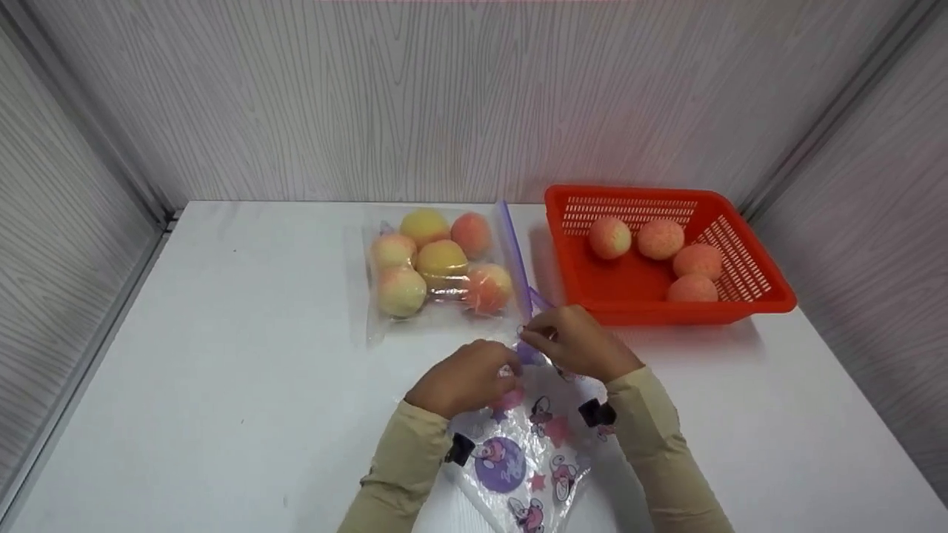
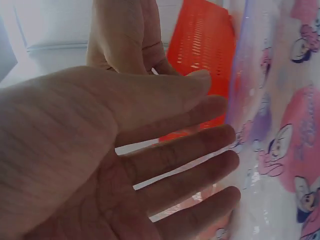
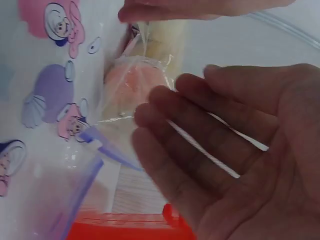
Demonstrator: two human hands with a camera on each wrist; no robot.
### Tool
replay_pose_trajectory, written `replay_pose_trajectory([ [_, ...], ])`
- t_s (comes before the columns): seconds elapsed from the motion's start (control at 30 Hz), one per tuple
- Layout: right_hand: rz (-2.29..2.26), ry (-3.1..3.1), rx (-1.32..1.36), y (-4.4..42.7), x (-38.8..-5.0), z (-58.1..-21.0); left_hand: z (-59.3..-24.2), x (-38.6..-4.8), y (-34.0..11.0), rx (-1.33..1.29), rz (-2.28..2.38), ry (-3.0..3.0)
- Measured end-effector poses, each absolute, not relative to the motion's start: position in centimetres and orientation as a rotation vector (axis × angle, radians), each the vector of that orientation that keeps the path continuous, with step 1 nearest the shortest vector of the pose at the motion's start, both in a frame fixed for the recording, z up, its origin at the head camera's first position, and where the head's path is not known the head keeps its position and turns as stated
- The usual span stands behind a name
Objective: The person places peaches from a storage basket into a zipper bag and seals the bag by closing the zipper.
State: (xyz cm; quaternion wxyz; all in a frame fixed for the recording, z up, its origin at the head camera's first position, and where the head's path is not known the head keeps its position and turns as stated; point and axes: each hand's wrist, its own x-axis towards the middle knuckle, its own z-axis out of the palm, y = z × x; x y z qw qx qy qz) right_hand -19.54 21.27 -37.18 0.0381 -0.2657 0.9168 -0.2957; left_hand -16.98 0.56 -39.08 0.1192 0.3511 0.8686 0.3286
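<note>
Printed bag: the cartoon-print plastic bag (image 1: 529, 414) lies on the white table (image 1: 222, 333) beneath both hands, its far end near the clear bag; no fruit shows inside, and I cannot tell whether its mouth is parted.
Left hand: the left hand (image 1: 466, 376) is over the bag's left side, fingers nearly straight, not clenched; whether the fingertips touch the film, I cannot tell.
Right hand: the right hand (image 1: 585, 344) is at the far end, fingers loosely extended in its wrist view, with no firm grasp seen; fingertip contact is unclear.
Fruit bagged: six peach-like fruits (image 1: 489, 287) show in the clear bag (image 1: 448, 314), flat behind the hands; whether its purple strip (image 1: 516, 255) is sealed cannot be told.
Fruit unbagged: four more fruits (image 1: 610, 237) sit in the red basket (image 1: 652, 314), back right.
Progress: one bag looks filled; the printed bag appears unfilled, the basket's four unpacked.
</note>
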Motion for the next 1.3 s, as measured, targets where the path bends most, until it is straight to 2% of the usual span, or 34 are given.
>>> replay_pose_trajectory([
  [0.13,-0.795,2.794,-0.684,21.9,-18.5,-39.2,-40.4,-16.9,1.0,0.995,0.862,2.479],
  [0.33,-0.658,2.77,-0.668,22.7,-18.1,-40.0,-40.6,-16.8,0.8,0.906,0.811,2.475],
  [0.6,-0.595,2.709,-0.782,23.0,-18.0,-39.9,-40.6,-17.1,0.4,0.802,0.811,2.48],
  [0.87,-0.566,2.533,-0.85,21.6,-17.3,-39.6,-40.4,-18.0,-1.9,0.713,0.787,2.539],
  [1.13,-0.677,2.39,-0.987,20.4,-17.3,-39.6,-40.3,-18.6,-4.2,0.707,0.804,2.578],
  [1.23,-0.859,2.476,-0.944,21.1,-17.5,-39.4,-40.3,-18.5,-4.2,0.708,0.812,2.572],
  [1.3,-1.06,2.597,-0.82,21.7,-17.8,-39.2,-40.1,-18.3,-3.9,0.713,0.821,2.56],
])
